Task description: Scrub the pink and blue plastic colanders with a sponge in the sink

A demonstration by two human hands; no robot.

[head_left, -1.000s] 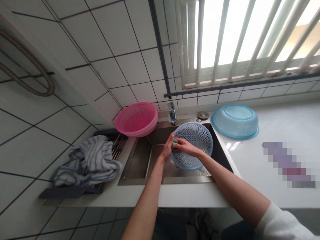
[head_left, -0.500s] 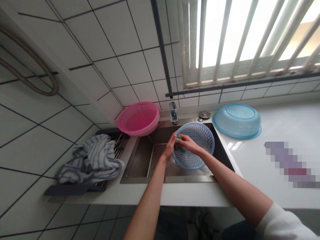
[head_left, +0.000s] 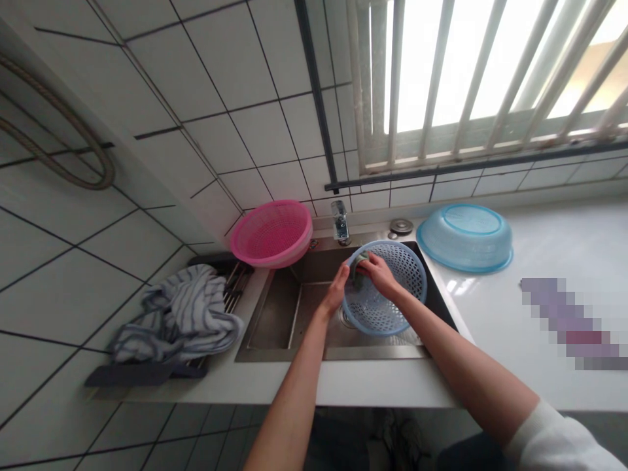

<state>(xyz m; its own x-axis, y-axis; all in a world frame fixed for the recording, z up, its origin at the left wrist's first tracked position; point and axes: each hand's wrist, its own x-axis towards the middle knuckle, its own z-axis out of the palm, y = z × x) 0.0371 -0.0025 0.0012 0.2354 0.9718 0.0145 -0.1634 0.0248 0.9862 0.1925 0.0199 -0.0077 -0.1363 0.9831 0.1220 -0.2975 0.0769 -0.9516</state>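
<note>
Pale-blue plastic colander (head_left: 387, 307), head view: it is sitting in the right part of the steel sink (head_left: 318, 314), its perforated inside facing up. Left hand (head_left: 337, 288) is touching the left rim, fingers nearly straight; cannot tell whether it is gripping. Right hand (head_left: 379, 273) is closing its bent fingers around a green cloth (head_left: 359, 263) just inside that rim. A pink colander (head_left: 272, 232) is resting at the back-left sink corner, left of the faucet (head_left: 339, 219). An upside-down blue basin (head_left: 466, 229) is standing on the counter (head_left: 383, 386), right of the sink.
</note>
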